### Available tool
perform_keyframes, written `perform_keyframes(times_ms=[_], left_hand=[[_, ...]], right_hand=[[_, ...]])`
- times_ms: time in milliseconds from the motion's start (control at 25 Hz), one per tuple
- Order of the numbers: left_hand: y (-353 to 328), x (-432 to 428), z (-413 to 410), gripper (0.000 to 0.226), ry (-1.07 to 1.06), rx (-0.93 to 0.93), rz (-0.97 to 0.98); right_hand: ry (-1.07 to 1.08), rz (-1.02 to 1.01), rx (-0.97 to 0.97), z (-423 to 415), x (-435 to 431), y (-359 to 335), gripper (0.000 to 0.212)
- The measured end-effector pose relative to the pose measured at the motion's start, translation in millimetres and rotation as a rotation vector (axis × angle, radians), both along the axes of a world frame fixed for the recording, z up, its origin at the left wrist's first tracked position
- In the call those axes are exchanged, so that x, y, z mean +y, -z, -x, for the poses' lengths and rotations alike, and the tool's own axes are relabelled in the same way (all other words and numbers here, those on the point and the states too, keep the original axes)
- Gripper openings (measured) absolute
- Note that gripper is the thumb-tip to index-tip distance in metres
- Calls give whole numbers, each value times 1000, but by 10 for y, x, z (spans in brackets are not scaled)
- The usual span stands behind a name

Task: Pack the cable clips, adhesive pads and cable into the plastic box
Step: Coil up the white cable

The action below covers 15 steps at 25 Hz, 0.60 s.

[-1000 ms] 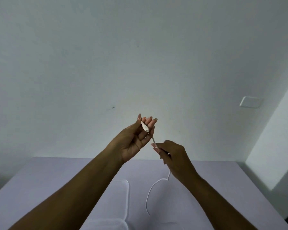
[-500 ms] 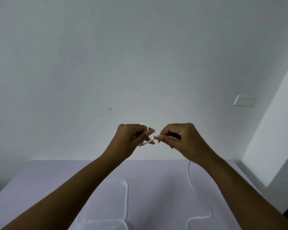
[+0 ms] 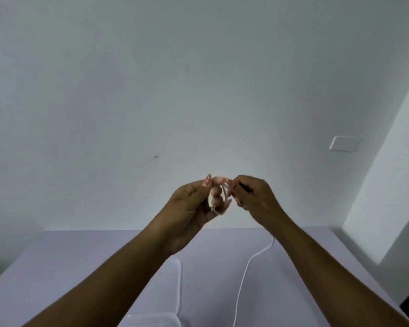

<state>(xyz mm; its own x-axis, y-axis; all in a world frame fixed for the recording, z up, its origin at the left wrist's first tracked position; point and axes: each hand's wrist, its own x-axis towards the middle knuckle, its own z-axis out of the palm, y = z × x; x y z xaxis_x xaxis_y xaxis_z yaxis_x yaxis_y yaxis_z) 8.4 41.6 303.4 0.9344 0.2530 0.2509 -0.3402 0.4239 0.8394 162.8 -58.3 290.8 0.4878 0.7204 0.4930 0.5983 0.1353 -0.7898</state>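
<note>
One cable (image 3: 246,270), one clear box (image 3: 178,284), two hands. The left hand (image 3: 191,204) curls its fingers round the cable's looped end; the right hand (image 3: 253,197), at its 3 o'clock, pinches the loop. The cable's tail drops to the table (image 3: 57,267) at 5 o'clock, with the box at 6.

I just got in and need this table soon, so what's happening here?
A person holds a white cable up above the table with both hands. The left hand grips its plug end and the right hand pinches the cable close by, with a small loop between them, so it looks like coiling for packing. The rest trails down onto the table. The clear plastic box lies under the left forearm, and the cable is not yet in it. No clips or pads show.
</note>
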Motion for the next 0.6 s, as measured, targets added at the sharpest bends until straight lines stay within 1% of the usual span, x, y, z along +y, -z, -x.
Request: perform_keyframes(times_ms=[80, 120, 160, 200, 280, 360, 400, 440, 480, 520, 600], left_hand=[[-47, 102, -29, 26, -116, -78, 220], [-62, 175, -40, 24, -207, -105, 253], [-70, 240, -46, 22, -304, -116, 220], [-55, 301, -48, 22, -402, -106, 130], [14, 361, -25, 23, -582, -28, -170], [110, 347, 14, 28, -700, 52, -612], [158, 327, 20, 30, -715, 86, -829], [198, 302, 17, 31, -705, 118, -990], [233, 274, 10, 31, -672, 148, -1080], [271, 247, 9, 32, -615, 173, -1099], [327, 191, 41, 33, -450, 188, -993]], right_hand=[[5, 34, -115, 71, -24, 168, 31], [-5, 67, -190, 113, -46, 238, 29], [-21, 100, -270, 159, -69, 289, 27], [-42, 131, -341, 206, -89, 312, 25], [-77, 169, -416, 287, -117, 250, 25], [-103, 149, -436, 332, -136, 90, 26], [-114, 125, -439, 336, -146, 3, 26], [-123, 95, -438, 326, -157, -78, 26], [-127, 66, -435, 301, -169, -149, 26], [-127, 45, -433, 266, -172, -205, 26], [-112, 24, -409, 194, -154, -265, 28]])
